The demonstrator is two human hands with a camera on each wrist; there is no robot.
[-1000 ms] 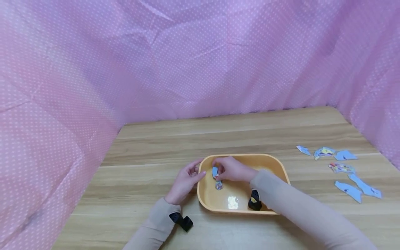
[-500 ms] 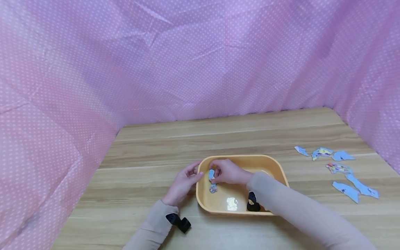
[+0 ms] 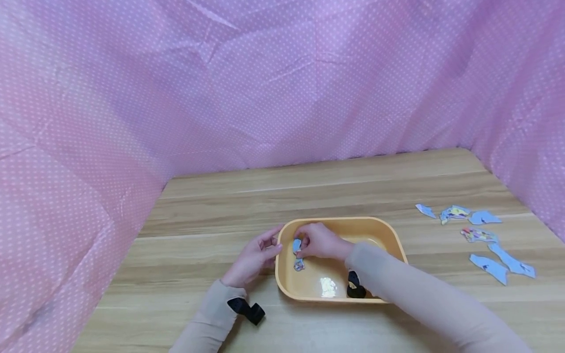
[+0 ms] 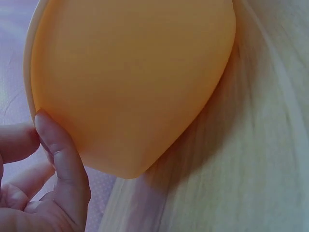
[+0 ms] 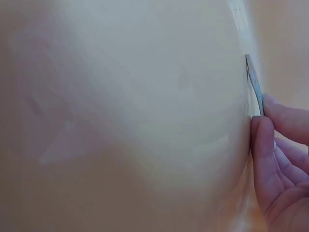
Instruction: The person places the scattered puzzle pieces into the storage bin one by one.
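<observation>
My right hand [image 3: 322, 240] reaches inside an orange plastic tray [image 3: 282, 279]. Between thumb and finger it pinches a thin, irregular puzzle piece [image 3: 299, 265], blue with a multicoloured end, near the tray's left wall. The right wrist view shows this puzzle piece [image 5: 254, 79] almost edge-on, its lower end at the fingertips. At the tray's left side is my left hand [image 3: 251, 257]. Seen from its wrist, that hand [image 4: 58, 179] grips the tray's edge, one fingertip against the outer wall. Part of the held piece is hidden behind the right fingers.
Several similar puzzle pieces [image 3: 479, 235] lie apart on the wooden table [image 3: 220, 196], right of the tray. A pink dotted cloth [image 3: 265, 98] hangs around the table's back and sides. Black wrist devices [image 3: 247, 310] are strapped to both sleeves.
The right hand and its puzzle piece have shifted slightly left, close to the tray's left wall. Its pinch has stayed the same. The left hand still holds the edge.
</observation>
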